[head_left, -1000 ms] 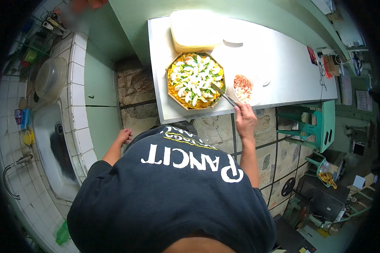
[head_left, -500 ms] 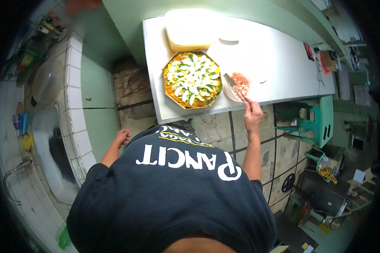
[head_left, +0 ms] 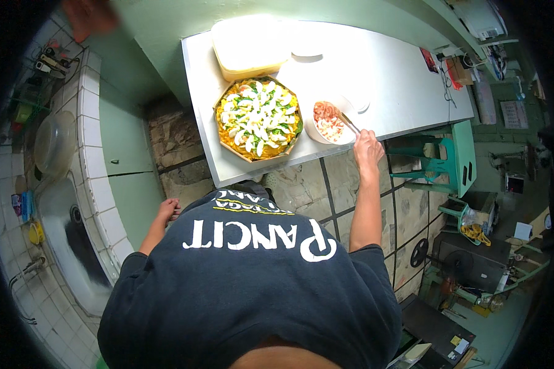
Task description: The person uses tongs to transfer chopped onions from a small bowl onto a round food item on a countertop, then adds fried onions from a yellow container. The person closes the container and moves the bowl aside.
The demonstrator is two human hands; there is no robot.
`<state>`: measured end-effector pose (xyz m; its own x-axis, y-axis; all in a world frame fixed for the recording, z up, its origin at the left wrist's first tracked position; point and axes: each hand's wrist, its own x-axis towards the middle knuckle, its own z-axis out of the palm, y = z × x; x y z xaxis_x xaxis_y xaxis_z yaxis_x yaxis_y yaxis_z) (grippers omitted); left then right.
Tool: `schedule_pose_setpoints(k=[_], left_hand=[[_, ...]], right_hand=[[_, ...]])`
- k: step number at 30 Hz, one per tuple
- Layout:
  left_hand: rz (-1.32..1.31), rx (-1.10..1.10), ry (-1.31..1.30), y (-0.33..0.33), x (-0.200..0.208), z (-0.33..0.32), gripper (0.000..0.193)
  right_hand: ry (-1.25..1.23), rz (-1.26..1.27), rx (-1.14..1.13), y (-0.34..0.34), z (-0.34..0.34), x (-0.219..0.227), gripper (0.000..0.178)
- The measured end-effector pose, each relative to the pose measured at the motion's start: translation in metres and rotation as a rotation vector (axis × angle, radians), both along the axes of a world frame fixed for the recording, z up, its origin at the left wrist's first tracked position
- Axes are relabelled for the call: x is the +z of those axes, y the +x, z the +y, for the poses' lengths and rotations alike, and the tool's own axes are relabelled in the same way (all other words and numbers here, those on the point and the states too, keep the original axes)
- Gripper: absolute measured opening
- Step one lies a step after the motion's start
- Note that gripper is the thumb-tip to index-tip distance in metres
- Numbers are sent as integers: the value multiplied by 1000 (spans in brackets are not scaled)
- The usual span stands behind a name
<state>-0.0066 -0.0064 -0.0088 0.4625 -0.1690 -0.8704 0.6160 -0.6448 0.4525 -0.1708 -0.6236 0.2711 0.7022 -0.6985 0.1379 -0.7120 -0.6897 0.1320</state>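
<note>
My right hand (head_left: 368, 149) grips the handle of a fork (head_left: 349, 123) at the near edge of the white table. The fork's head goes down into a white tub (head_left: 317, 131) of small pink-and-white pieces (head_left: 328, 119) that look like shrimp; its tines are hard to make out. Left of the tub sits an octagonal tray (head_left: 234, 152) of yellow-orange noodles, topped with egg slices (head_left: 263, 114) and chopped greens. My left hand (head_left: 168, 210) hangs low beside my body, away from the table, its fingers loosely curled with nothing visible in them.
A large pale yellow container (head_left: 249, 52) stands behind the tray, glaring under the light. A white lid (head_left: 358, 103) lies beyond the tub. Green plastic chairs (head_left: 452, 161) are on the right; a tiled counter with a sink (head_left: 64, 227) runs along the left.
The fork has moved from the tub's left side to its right side, its head now down among the pieces. The whole view has shifted slightly; my left hand stays low.
</note>
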Motion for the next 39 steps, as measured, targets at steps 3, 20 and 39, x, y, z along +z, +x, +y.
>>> schedule_pose_setpoints(k=[3,20,39], left_hand=[[-9,-6,6,-1,0,1,29],[6,21,14,0,-17,6,26],[-30,-2,-74,1,-37,22,27]], right_hand=[[46,17,26,0,-8,3,20],[525,-438,159,29,83,-14,24],[25,-18,-69,-18,1,16,22]])
